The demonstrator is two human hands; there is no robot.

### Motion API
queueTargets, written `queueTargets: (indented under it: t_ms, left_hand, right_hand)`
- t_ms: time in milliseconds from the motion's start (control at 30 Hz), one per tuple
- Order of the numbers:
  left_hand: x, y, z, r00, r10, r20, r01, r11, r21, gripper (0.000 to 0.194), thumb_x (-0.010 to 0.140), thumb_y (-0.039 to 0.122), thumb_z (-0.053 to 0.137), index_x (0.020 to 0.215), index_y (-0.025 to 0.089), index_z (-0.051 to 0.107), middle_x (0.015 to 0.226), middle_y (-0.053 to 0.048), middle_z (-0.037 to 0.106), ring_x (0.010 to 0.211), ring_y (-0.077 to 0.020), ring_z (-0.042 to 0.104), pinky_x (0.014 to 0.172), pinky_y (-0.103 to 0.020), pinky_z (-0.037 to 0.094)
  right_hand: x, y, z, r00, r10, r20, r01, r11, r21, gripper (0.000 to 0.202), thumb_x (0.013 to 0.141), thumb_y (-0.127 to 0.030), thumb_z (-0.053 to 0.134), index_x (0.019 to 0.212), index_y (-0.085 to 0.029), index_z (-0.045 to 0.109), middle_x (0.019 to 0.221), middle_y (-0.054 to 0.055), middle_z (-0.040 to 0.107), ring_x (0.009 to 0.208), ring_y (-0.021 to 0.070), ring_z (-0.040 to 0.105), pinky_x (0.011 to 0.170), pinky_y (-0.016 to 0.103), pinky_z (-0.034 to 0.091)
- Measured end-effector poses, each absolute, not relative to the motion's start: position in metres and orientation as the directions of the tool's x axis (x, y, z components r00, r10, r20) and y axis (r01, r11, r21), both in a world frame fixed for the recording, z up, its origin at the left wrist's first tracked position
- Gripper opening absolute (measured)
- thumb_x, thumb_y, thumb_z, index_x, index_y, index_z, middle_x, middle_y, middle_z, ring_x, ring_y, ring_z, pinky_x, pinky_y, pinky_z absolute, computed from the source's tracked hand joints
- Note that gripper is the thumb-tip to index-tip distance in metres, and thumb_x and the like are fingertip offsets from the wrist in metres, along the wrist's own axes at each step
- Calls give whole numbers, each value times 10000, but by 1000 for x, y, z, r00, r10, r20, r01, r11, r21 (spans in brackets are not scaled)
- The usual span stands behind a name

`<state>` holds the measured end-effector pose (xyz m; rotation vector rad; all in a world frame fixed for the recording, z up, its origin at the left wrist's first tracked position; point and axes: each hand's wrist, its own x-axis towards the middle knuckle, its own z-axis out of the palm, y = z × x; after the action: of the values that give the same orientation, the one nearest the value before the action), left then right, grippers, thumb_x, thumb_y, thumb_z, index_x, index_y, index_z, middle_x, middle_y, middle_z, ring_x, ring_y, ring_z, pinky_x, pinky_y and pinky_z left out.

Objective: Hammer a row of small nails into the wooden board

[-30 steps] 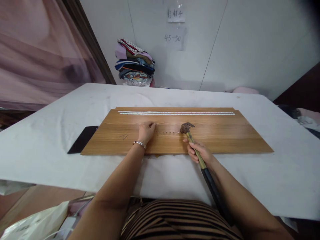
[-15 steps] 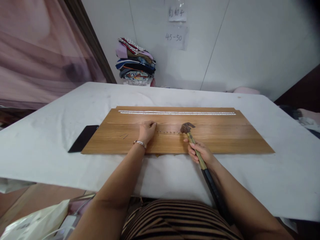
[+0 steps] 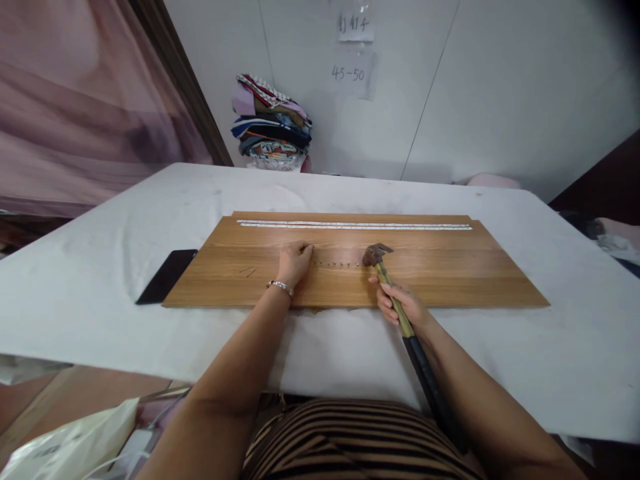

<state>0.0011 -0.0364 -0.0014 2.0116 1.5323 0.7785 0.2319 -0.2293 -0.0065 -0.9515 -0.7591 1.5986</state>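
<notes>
My right hand [image 3: 400,301] is wrapped round the handle of a claw hammer [image 3: 380,256], whose rusty head is over the wooden board [image 3: 450,267]. On the board, my left hand [image 3: 296,261] pinches with thumb and forefinger; whatever is between the fingertips is too small to make out. A row of small nails [image 3: 341,265] runs from beside the left fingertips toward the hammer head. Two loose nails [image 3: 249,272] lie on the board left of my left hand. Along the far side of the board are two white measuring strips [image 3: 350,226].
The board rests on a table with a white cloth [image 3: 100,287]. A black flat object [image 3: 167,277] lies against its left end. Folded clothes [image 3: 273,123] are stacked by the wall behind, under paper signs [image 3: 350,75]. A pink curtain [image 3: 90,107] hangs at left.
The hammer head has shifted very slightly to the right with my right hand. My left hand stays in the same pinch at the same place.
</notes>
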Motion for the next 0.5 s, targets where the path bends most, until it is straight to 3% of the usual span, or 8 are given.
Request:
queueTargets:
  t_ms: [500]
  left_hand:
    - [1, -37, -1, 205, 968, 144, 679, -247, 691, 274, 885, 321, 538, 892, 218, 791, 1019, -58, 811, 978, -228, 718, 950, -321, 530]
  right_hand:
    - [228, -231, -2, -93, 973, -212, -441, -231, -867, 407, 830, -449, 762, 1122, -207, 615, 569, -110, 466, 342, 63, 338, 295, 195, 287]
